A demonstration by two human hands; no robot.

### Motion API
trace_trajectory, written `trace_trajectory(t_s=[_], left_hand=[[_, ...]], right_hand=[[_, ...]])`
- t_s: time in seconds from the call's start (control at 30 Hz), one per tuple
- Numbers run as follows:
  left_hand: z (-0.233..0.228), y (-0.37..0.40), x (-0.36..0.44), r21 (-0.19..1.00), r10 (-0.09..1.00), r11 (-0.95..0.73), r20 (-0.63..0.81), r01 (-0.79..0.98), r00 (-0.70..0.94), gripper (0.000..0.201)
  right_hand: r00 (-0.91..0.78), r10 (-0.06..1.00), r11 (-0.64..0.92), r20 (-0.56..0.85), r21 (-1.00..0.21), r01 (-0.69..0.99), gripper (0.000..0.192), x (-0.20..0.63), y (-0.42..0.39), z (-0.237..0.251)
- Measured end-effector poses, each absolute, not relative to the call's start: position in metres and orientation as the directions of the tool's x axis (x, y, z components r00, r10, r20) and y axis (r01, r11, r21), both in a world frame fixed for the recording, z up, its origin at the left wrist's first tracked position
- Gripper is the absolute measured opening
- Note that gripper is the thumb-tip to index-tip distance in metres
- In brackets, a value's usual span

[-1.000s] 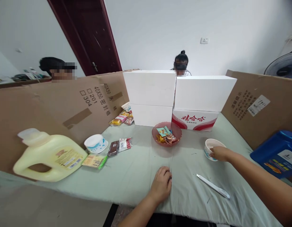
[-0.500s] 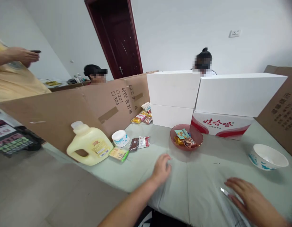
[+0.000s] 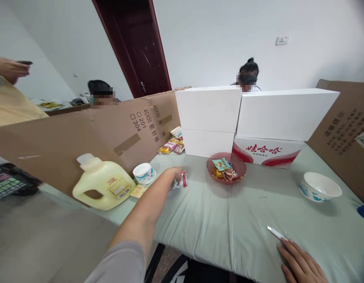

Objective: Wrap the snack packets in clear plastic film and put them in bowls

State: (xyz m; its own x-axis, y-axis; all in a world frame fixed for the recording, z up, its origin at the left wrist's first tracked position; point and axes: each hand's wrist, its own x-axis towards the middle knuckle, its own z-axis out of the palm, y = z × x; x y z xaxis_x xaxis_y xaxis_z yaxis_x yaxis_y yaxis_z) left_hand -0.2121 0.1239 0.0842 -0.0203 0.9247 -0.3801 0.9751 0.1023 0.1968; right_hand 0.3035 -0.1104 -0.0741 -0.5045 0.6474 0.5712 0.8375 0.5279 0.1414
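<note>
My left hand (image 3: 177,173) reaches over the table to a small white-and-red snack packet (image 3: 184,180). Its fingers point down and are mostly hidden, so I cannot tell whether they grip the packet. Left of that wrist stand a white-and-blue paper bowl (image 3: 143,173) and a yellow packet (image 3: 138,191), partly covered by my forearm. My right hand (image 3: 302,262) lies flat near the table's front edge, fingers stretched, fingertips by the lower end of a slim white-handled tool with a metal tip (image 3: 275,232). A reddish glass bowl (image 3: 242,173) holds several wrapped snacks (image 3: 224,168).
White boxes (image 3: 208,110) and a red-and-white carton (image 3: 267,151) form a wall at the back. Cardboard panels (image 3: 111,125) flank the table. A pale-yellow jug (image 3: 106,184) stands left, a larger paper bowl (image 3: 320,186) right. Several packets (image 3: 168,147) lie farther back.
My left hand has moved forward and left to the white-and-red packet, which has shifted slightly right. My right hand has lowered flat beside the slim tool. The view has turned slightly right.
</note>
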Motion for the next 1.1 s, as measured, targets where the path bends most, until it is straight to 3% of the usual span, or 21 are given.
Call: trace_trajectory(t_s=[0.13,0.33,0.4,0.5,0.6,0.7,0.9,1.1], left_hand=[[0.087,0.111,-0.174,0.289,0.922,-0.046,-0.356,0.956,0.152,0.03],[0.06,0.028,-0.089,0.513,0.907,-0.335,-0.051,0.79,0.418,0.042],[0.037,-0.006,-0.063,0.489,0.803,-0.588,0.258,0.645,0.537,0.042],[0.004,-0.047,-0.041,0.416,0.676,-0.731,0.331,0.541,0.658,0.048],[-0.009,-0.07,-0.038,0.472,0.711,-0.698,0.367,0.538,0.6,0.057],[-0.005,-0.084,-0.042,0.561,0.776,-0.631,0.449,0.536,0.442,0.064],[-0.003,-0.108,-0.032,0.606,0.851,-0.513,0.452,0.608,0.267,0.04],[-0.012,-0.106,-0.022,0.634,0.877,-0.446,0.451,0.632,0.166,0.036]], right_hand=[[-0.48,0.684,0.511,0.549,0.108,0.852,0.047,0.298,-0.115,-0.064],[-0.441,0.741,0.484,0.506,0.051,0.874,0.045,0.291,-0.12,-0.056],[-0.425,0.757,0.479,0.497,0.021,0.877,0.043,0.29,-0.122,-0.053],[-0.387,0.781,0.472,0.49,-0.057,0.88,0.041,0.29,-0.122,-0.049],[-0.299,0.813,0.414,0.5,-0.134,0.901,0.04,0.291,-0.117,-0.047],[-0.238,0.832,0.355,0.502,-0.151,0.923,0.038,0.289,-0.108,-0.047],[-0.185,0.878,0.303,0.442,-0.214,0.928,0.03,0.275,-0.093,-0.043],[-0.103,0.912,0.319,0.396,-0.531,0.785,0.027,0.243,-0.091,-0.025]])
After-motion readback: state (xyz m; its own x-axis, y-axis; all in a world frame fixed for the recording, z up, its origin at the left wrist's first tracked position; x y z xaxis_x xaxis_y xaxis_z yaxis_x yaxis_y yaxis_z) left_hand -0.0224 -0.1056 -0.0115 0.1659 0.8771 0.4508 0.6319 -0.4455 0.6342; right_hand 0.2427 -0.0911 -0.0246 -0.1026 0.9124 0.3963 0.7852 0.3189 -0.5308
